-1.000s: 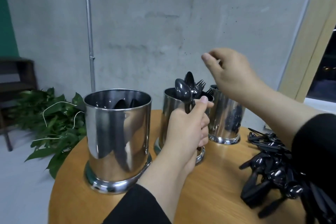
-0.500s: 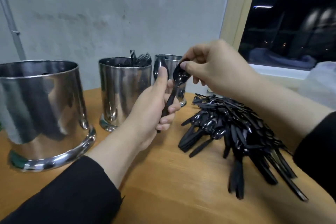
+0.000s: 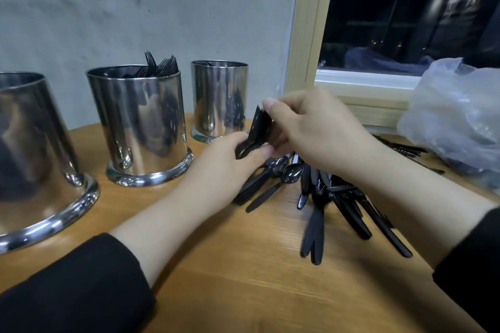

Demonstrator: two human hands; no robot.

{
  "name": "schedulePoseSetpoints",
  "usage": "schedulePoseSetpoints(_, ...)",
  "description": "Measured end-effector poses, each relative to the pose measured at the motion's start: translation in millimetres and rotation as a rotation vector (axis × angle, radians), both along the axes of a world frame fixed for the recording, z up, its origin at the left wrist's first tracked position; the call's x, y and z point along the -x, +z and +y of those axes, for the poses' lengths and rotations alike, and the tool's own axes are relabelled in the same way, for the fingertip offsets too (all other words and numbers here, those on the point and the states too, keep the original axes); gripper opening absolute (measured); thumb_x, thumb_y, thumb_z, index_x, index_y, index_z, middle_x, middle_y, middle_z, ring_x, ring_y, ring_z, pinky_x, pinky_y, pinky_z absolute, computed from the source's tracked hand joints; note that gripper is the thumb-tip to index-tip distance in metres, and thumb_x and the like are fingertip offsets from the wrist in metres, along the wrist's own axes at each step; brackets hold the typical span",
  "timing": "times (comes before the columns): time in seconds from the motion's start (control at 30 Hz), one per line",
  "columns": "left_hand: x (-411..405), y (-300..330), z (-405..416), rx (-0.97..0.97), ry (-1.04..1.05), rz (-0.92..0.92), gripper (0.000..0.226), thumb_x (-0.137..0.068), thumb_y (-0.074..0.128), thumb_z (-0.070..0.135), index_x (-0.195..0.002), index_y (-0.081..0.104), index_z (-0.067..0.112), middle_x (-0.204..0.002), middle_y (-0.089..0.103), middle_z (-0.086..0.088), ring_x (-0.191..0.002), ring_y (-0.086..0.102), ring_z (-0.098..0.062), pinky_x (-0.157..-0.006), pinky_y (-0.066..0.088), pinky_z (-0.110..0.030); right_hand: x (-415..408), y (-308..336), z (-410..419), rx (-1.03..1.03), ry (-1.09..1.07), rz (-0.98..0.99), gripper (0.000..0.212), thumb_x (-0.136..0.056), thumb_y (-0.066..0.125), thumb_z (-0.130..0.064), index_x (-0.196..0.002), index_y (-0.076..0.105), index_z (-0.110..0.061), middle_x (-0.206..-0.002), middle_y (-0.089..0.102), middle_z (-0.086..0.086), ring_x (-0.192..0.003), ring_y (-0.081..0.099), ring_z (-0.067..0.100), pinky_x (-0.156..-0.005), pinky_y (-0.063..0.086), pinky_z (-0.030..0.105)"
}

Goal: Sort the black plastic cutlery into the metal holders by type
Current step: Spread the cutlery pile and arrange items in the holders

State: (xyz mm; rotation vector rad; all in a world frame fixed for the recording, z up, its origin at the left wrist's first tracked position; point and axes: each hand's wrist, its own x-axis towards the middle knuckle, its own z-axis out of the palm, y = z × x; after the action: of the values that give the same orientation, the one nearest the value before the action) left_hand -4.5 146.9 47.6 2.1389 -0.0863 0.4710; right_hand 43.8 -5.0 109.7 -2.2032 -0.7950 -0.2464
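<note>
Together, both hands' fingers (image 3: 270, 104) pinch a spoon bundle (image 3: 254, 134), its long axis tilting up-right.

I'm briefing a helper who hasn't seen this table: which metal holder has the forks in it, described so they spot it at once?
On the round wooden table, three shiny metal holders stand in a row along the grey wall. The fork holder is the middle one, left of both hands. It alone has black fork tines sticking up above its rim.

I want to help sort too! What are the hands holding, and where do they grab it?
Both hold black spoons: left hand grips the handles, right hand pinches the bowl ends.
</note>
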Motion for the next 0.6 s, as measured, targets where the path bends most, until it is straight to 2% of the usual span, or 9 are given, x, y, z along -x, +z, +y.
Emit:
schedulePoseSetpoints(0.1, -2.0, -2.0, -0.3, -0.182, 0.050, 0.009, 0.012, -0.103, 0.056, 0.035, -0.102, 0.066, 0.030, -0.071, 0.064, 0.019, -0.064, 0.055, 0.004, -0.052, 0.036, -0.014, 7.2, -7.9, -3.3, 0.019, 0.007, 0.018, 0.054, -0.098, 0.049, -0.058, -0.080, 0.073, -0.014, -0.070, 0.074, 0.003, -0.069, 0.073, 0.019, -0.075, 0.060, 0.047)
schedulePoseSetpoints(0.2, -1.8, -4.1, -6.2, -0.217, 0.026, -0.018, 0.008, -0.101, 0.059, 0.034, -0.108, 0.061, 0.038, -0.086, 0.066, 0.021, -0.078, 0.058, 0.008, -0.061, 0.040, -0.007, 3.5, -11.1, -6.5, 0.053, -0.015, -0.058, 0.030, -0.097, 0.060, -0.044, -0.088, 0.075, -0.020, -0.071, 0.073, -0.001, -0.069, 0.070, 0.017, -0.073, 0.059, 0.042)
schedulePoseSetpoints(0.27, -0.8, -3.6, -8.3, -0.105, -0.049, -0.010, 0.004, -0.099, 0.062, 0.040, -0.100, 0.058, 0.042, -0.075, 0.064, 0.031, -0.073, 0.058, 0.014, -0.059, 0.041, -0.011, -3.3, -11.1, -11.9, 0.031, -0.033, -0.097, 0.018, -0.098, 0.062, -0.034, -0.094, 0.075, -0.022, -0.076, 0.074, -0.003, -0.071, 0.069, 0.012, -0.071, 0.057, 0.035)
schedulePoseSetpoints(0.3, 0.3, -2.5, -8.3, -0.012, -0.094, 0.013, 0.004, -0.100, 0.059, 0.042, -0.096, 0.058, 0.040, -0.064, 0.061, 0.030, -0.062, 0.057, 0.012, -0.055, 0.040, -0.016, -6.3, -11.4, -15.0, 0.014, -0.041, -0.108, 0.017, -0.098, 0.062, -0.033, -0.095, 0.075, -0.022, -0.075, 0.073, -0.004, -0.069, 0.068, 0.009, -0.069, 0.056, 0.031)
schedulePoseSetpoints(0.37, -1.5, -5.2, -6.2, 0.145, -0.146, 0.039, 0.023, -0.104, 0.050, 0.044, -0.092, 0.064, 0.030, -0.049, 0.049, 0.019, -0.043, 0.045, 0.001, -0.050, 0.032, -0.027, -12.3, -12.7, -21.5, -0.059, -0.030, -0.074, 0.024, -0.100, 0.059, -0.038, -0.091, 0.074, -0.021, -0.070, 0.072, -0.002, -0.062, 0.065, 0.009, -0.063, 0.051, 0.026)
schedulePoseSetpoints(0.43, -5.7, -9.9, -4.4, 0.170, -0.089, 0.011, 0.034, -0.105, 0.045, 0.045, -0.090, 0.068, 0.025, -0.050, 0.043, 0.017, -0.042, 0.036, -0.001, -0.051, 0.028, -0.028, -21.8, -17.2, -26.7, -0.170, -0.021, 0.004, 0.037, -0.102, 0.050, -0.046, -0.091, 0.074, -0.019, -0.071, 0.072, -0.001, -0.058, 0.062, 0.007, -0.062, 0.051, 0.028)
schedulePoseSetpoints(0.47, -8.7, -10.6, -3.6, 0.162, -0.047, -0.026, 0.035, -0.106, 0.045, 0.044, -0.090, 0.069, 0.026, -0.052, 0.043, 0.015, -0.044, 0.036, -0.004, -0.052, 0.028, -0.029, -29.4, -23.0, -29.9, -0.157, -0.053, -0.011, 0.040, -0.103, 0.047, -0.047, -0.093, 0.073, -0.019, -0.070, 0.071, -0.002, -0.057, 0.060, 0.005, -0.059, 0.050, 0.030)
schedulePoseSetpoints(0.53, -15.8, -6.1, -2.7, 0.148, 0.023, -0.101, 0.032, -0.107, 0.045, 0.040, -0.093, 0.071, 0.027, -0.060, 0.045, 0.007, -0.049, 0.037, -0.009, -0.055, 0.032, -0.030, -45.0, -38.8, -39.4, 0.082, -0.130, -0.138, 0.033, -0.103, 0.049, -0.042, -0.098, 0.072, -0.021, -0.072, 0.068, -0.007, -0.064, 0.059, 0.003, -0.063, 0.045, 0.031)
schedulePoseSetpoints(0.6, -24.7, 0.0, 0.1, 0.169, 0.068, -0.144, 0.031, -0.108, 0.044, 0.035, -0.099, 0.072, 0.025, -0.066, 0.047, 0.003, -0.054, 0.040, -0.010, -0.057, 0.034, -0.031, -55.6, -55.2, -46.8, 0.366, -0.128, -0.212, 0.023, -0.101, 0.055, -0.033, -0.113, 0.071, -0.021, -0.098, 0.069, -0.003, -0.094, 0.064, 0.013, -0.083, 0.048, 0.034)
